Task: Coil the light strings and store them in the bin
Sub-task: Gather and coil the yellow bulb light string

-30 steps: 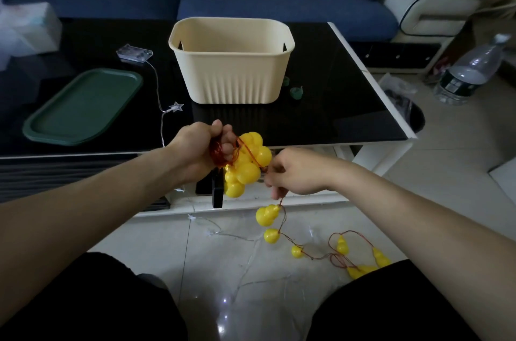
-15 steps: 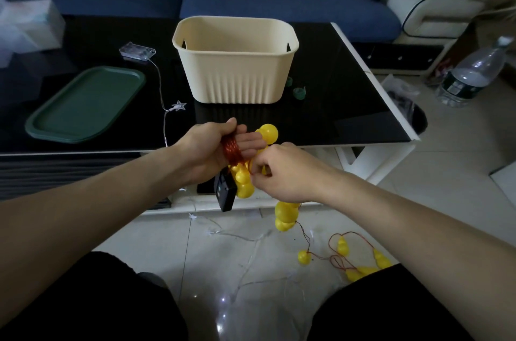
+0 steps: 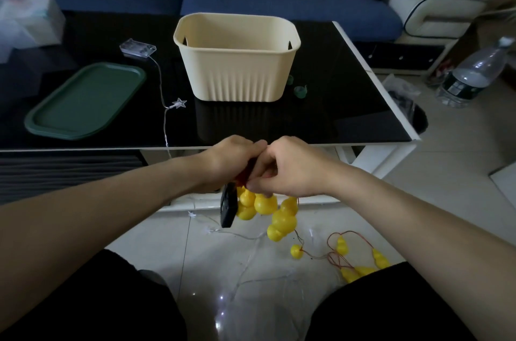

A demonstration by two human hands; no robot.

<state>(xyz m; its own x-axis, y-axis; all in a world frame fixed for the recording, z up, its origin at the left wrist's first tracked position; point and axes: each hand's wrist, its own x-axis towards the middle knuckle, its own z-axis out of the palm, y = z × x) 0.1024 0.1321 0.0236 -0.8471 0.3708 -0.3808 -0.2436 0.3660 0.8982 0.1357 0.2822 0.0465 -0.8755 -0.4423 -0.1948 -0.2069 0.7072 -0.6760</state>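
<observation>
- Both forearms reach forward from the lap and meet just in front of the near edge of the black glass table [image 3: 349, 106], knuckles almost touching.
- The left hand [image 3: 231, 157] is curled, fingers wrapped round a bundle of red wire; only a sliver of the wire shows between the two hands.
- The right hand [image 3: 287, 166] sits close against it, back of the hand up, fingers bent under and pinching the wire at the bottom of the bundle.
- The yellow gourd light string [image 3: 264, 205] hangs in a cluster right under the two hands, several bulbs bunched together.
- A black battery box [image 3: 228, 209] dangles beside the cluster on its left, tilted.
- The loose tail of that string runs down to the tiled floor [image 3: 446, 173], where more yellow bulbs and loops of red wire lie by the right knee.
- The cream bin [image 3: 237, 72] stands upright on the table, straight ahead of the hands and well apart from them.
- A clear star light string [image 3: 179, 103] lies on the glass to the left of the bin, its clear battery case [image 3: 137, 47] further back, its wire dropping off the table edge to the floor.
- A green tray [image 3: 83, 100] lies at the table's left.
- A plastic water bottle [image 3: 472, 75] stands on the floor at far right.
</observation>
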